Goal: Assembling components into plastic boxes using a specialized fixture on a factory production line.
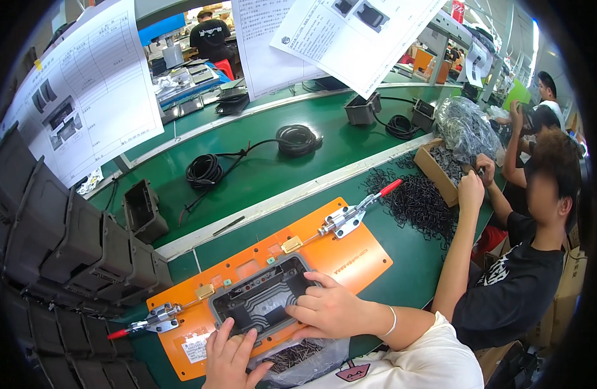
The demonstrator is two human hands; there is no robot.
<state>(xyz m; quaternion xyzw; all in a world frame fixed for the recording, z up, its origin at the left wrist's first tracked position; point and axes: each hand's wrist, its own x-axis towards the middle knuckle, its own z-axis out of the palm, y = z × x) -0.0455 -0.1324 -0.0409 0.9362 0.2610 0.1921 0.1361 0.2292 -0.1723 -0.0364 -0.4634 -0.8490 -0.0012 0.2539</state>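
Observation:
A dark grey rectangular housing (272, 303) sits in an orange fixture plate (356, 256) in front of me, its hollow side facing up. Ribs and a row of small holes show inside it. My left hand (230, 356) has its fingers spread, with the tips at the housing's near left rim. At the right end, my right hand (331, 306) grips the housing wall, fingertips reaching over the edge. A red-tipped toggle clamp (157, 319) is mounted at the plate's left end, another toggle clamp (350, 217) at its right. What lies under my palms is hidden.
Stacked grey housings (84, 246) line the left. A plastic bag of screws (295, 355) lies near me. Black clips (415, 204) are heaped by a cardboard box (434, 172). Coiled cables (297, 139) lie beyond a white rail. A co-worker (515, 272) works at right; paper sheets hang above.

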